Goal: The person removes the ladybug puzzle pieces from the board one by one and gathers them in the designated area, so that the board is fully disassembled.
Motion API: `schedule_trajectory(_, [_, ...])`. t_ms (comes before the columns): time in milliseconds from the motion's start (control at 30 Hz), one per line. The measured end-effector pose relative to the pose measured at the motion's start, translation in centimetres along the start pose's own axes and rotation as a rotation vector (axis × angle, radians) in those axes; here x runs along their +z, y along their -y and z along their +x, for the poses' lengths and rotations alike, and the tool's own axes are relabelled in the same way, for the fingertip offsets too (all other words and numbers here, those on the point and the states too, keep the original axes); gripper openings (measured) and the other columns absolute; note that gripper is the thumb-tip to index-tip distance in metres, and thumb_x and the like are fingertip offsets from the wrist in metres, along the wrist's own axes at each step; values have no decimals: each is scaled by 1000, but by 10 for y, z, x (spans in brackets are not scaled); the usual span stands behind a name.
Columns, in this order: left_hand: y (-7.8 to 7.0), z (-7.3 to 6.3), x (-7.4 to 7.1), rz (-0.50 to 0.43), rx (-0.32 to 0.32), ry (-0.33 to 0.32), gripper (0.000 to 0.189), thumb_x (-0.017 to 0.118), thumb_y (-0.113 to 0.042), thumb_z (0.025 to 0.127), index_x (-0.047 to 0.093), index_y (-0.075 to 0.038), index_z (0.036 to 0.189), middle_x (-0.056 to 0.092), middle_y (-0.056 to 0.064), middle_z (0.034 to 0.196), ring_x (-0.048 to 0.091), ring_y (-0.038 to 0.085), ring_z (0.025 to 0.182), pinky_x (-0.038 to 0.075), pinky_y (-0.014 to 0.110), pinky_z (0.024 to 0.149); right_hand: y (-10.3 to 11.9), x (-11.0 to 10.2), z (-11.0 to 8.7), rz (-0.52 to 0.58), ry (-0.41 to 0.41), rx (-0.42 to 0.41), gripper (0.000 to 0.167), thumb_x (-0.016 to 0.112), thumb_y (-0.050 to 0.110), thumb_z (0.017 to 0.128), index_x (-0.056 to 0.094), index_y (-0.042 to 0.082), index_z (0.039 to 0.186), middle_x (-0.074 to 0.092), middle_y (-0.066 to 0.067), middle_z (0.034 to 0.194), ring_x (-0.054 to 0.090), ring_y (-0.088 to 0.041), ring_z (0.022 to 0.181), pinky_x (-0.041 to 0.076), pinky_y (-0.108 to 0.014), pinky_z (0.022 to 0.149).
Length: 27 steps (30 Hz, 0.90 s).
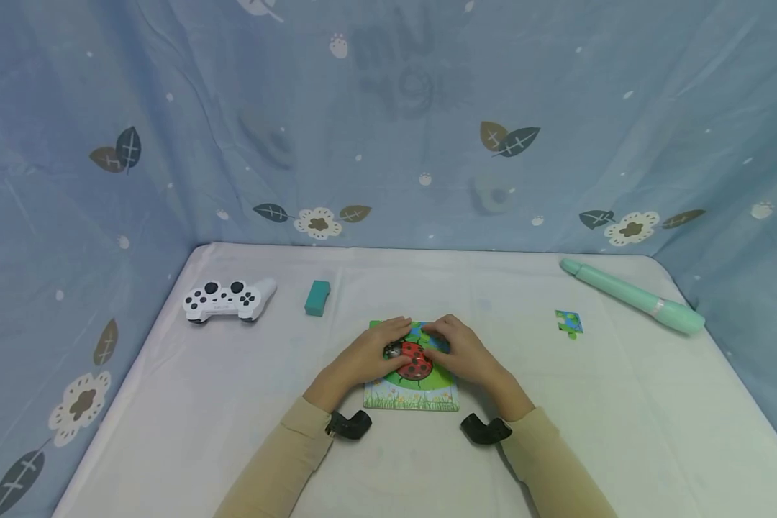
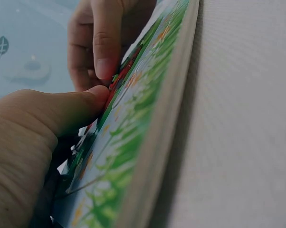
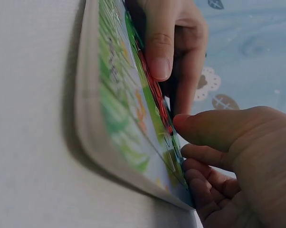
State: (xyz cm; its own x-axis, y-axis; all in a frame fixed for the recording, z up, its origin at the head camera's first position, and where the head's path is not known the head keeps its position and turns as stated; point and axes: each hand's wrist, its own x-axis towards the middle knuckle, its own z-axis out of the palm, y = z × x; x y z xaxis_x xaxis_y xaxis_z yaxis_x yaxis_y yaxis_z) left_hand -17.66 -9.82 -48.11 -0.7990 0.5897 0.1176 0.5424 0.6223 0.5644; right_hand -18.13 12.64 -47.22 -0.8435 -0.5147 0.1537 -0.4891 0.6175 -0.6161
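Observation:
A jigsaw puzzle board (image 1: pixel 411 400) with a red ladybug on green lies flat on the white table, its lower edge showing grass and small flowers. My left hand (image 1: pixel 367 355) rests on the left part of the board, fingers stretched toward its top edge and thumb on the ladybug. From the right, my right hand (image 1: pixel 467 352) touches the puzzle with bent fingers near the upper right and the thumb beside the ladybug. In the right wrist view its thumb (image 3: pixel 209 126) presses the picture surface. The hands cover the board's upper corners.
A loose puzzle piece (image 1: pixel 569 322) lies to the right of the board. Behind it is a mint-green tube-shaped object (image 1: pixel 631 293). At the back left are a white game controller (image 1: pixel 226 301) and a small teal block (image 1: pixel 317 298). A blue patterned curtain (image 1: pixel 388 144) surrounds the table.

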Motion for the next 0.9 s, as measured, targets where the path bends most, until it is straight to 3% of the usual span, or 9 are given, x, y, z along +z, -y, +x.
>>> schedule_trajectory(333, [-1, 0, 0, 0, -1, -8, 62, 66, -33, 89, 46, -5, 141, 41, 9, 148, 36, 25, 139, 35, 41, 112, 1, 1, 1, -12, -9, -3, 30, 71, 18, 85, 65, 4, 110, 56, -8, 105, 56, -20, 95, 52, -41, 85])
schedule_trajectory(633, [-2, 0, -1, -20, -5, -4, 62, 67, -31, 89, 45, -5, 141, 40, 9, 149, 35, 26, 139, 34, 42, 112, 1, 4, 2, 21, 9, 24, 33, 73, 19, 84, 60, 3, 110, 53, -10, 108, 52, -22, 100, 48, -43, 92])
schedule_trajectory(900, [-3, 0, -2, -10, -10, -12, 63, 67, -32, 89, 45, -6, 142, 41, 9, 148, 36, 26, 138, 35, 42, 112, 0, 5, 3, 57, 22, 45, 36, 73, 16, 84, 55, 2, 111, 51, -12, 111, 50, -22, 99, 48, -41, 89])
